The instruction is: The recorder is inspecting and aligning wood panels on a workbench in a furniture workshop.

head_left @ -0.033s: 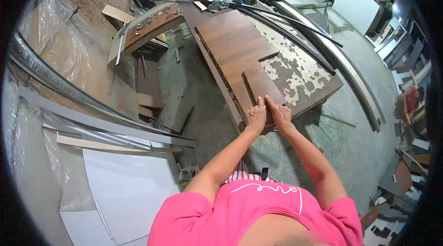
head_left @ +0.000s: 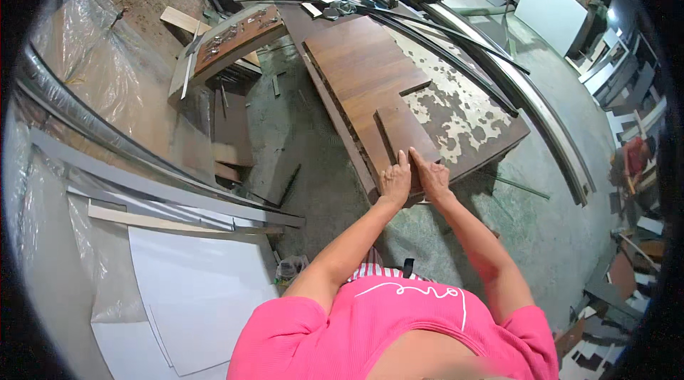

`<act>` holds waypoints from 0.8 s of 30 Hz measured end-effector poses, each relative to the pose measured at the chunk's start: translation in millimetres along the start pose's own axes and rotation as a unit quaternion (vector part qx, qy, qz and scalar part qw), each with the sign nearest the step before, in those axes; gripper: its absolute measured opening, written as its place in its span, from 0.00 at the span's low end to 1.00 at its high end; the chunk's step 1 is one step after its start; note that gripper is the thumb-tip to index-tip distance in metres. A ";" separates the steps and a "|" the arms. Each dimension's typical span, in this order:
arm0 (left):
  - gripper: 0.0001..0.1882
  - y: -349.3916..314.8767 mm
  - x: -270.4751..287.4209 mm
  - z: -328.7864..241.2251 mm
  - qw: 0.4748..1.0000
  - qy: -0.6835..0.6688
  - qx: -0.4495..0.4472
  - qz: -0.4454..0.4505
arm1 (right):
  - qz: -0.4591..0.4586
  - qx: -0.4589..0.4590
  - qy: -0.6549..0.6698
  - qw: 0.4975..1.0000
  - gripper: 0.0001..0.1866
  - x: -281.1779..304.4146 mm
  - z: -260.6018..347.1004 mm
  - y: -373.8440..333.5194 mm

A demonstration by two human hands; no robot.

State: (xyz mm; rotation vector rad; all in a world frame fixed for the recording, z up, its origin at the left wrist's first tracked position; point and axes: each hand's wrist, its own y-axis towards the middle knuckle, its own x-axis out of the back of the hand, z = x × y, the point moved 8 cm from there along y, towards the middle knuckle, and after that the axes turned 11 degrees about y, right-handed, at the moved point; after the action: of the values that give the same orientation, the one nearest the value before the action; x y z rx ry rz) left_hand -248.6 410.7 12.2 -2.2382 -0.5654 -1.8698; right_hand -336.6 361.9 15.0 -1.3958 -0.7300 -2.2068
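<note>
A short dark-brown board [head_left: 407, 134] lies over a longer brown wood-grain panel [head_left: 360, 59], at the near end of the workbench. My left hand [head_left: 395, 179] grips its near left corner, index finger stretched along the top and the other fingers curled. Close beside it, my right hand [head_left: 433, 177] holds the near right corner, with a finger also pointing forward on the surface. The fingertips of the two hands almost meet. What the undersides of my fingers touch is hidden.
The worn, patchy bench top [head_left: 463, 109] shows right of the panel. Long metal rails [head_left: 527, 102] curve along its right side. A small table [head_left: 239, 34] with metal bits stands at the left. White sheets [head_left: 192, 294] lie at lower left; a person [head_left: 634, 155] is at far right.
</note>
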 end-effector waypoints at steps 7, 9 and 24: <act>0.24 1.5 18.9 7.1 0.997 0.013 -0.038 -0.063 | -0.069 -0.037 0.008 0.997 0.23 5.7 21.1 0.8; 0.24 13.7 20.7 14.5 0.999 -0.017 0.009 -0.037 | -0.092 -0.112 0.032 0.989 0.23 -0.7 16.9 4.0; 0.24 169.6 3.9 88.4 0.997 0.037 -0.009 -0.067 | -0.130 -0.066 -0.008 0.989 0.18 -38.3 43.4 162.4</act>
State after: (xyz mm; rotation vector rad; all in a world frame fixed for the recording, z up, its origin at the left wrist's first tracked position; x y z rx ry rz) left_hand -101.3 288.8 17.1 -2.1801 -0.7056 -2.0191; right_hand -193.2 267.1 28.5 -1.4539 -0.8260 -2.4877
